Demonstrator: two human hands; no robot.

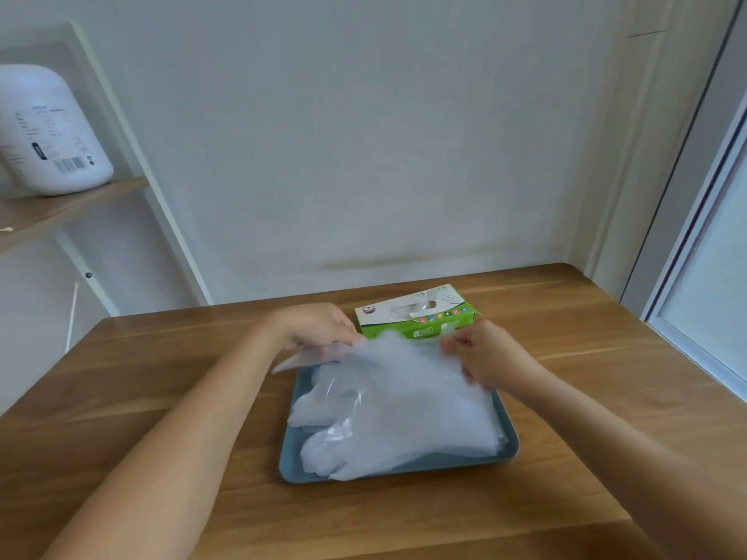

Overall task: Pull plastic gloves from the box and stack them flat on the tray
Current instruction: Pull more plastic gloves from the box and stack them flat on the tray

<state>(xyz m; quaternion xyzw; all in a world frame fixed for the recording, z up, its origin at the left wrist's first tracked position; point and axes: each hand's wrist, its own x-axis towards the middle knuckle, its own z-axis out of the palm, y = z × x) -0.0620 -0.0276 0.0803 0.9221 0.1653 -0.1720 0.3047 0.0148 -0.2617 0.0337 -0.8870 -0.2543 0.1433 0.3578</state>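
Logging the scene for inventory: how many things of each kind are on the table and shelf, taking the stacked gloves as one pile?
green glove box: 1
blue tray: 1
glove pile: 1, single gloves uncountable
white jug: 1
total: 4

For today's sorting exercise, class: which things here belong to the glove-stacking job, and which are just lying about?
Job: green glove box; plastic glove pinched by left hand and right hand; stacked gloves; blue tray.
Lying about: white labelled container; wooden shelf.
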